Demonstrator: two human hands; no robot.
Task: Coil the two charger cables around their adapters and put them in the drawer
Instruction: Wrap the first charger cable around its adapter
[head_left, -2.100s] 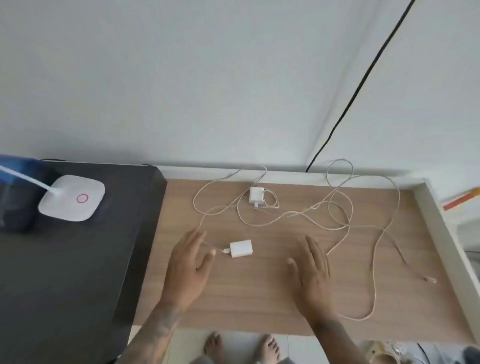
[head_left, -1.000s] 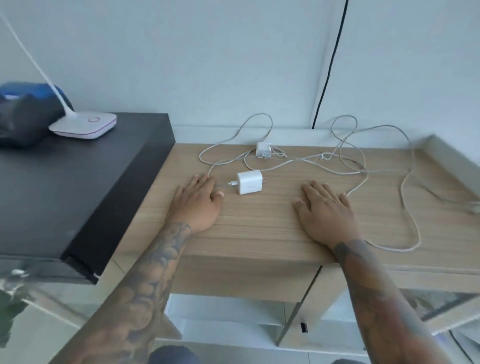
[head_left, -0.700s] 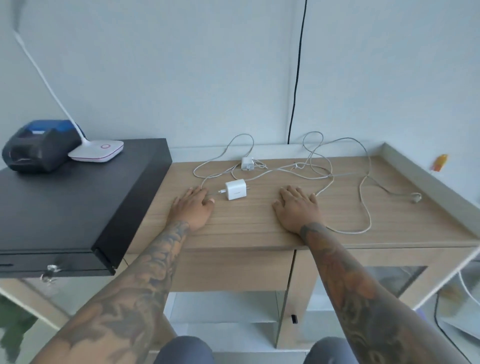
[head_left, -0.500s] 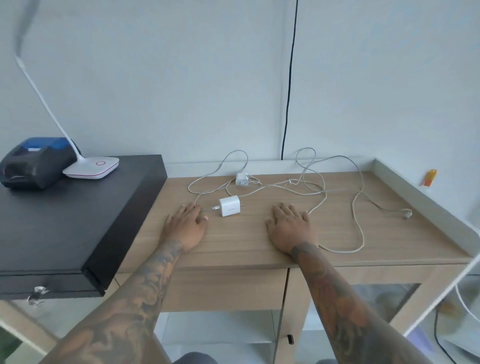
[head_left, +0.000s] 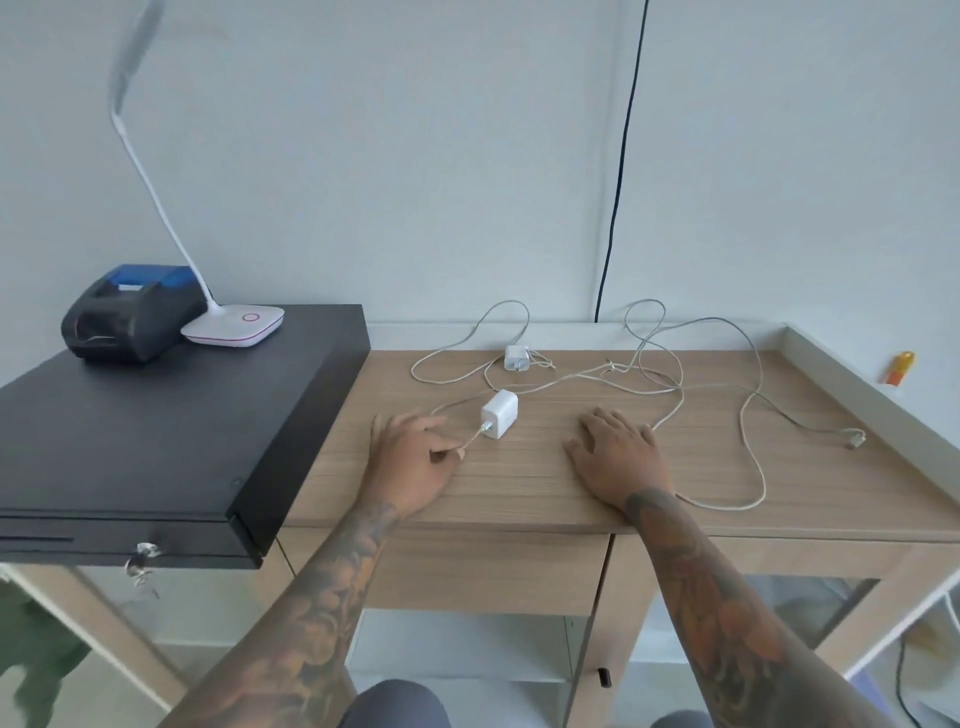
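Observation:
Two white adapters lie on the wooden table. The near adapter sits between my hands, its cable plug pointing toward my left hand, whose thumb and forefinger pinch the near cable just by the plug. The far adapter rests near the wall. Their long white cables sprawl in tangled loops across the table's right half, one ending in a connector. My right hand lies flat on the tabletop, fingers spread, holding nothing. A closed drawer front sits under the tabletop.
A black cash drawer box stands at the left, carrying a small black and blue printer and a white desk lamp. A black wire runs down the wall. A raised rim borders the table's right side.
The camera tilted and the view shifted. My left hand's fingers closed on the cable by the near adapter, which has turned slightly. My right hand stays flat.

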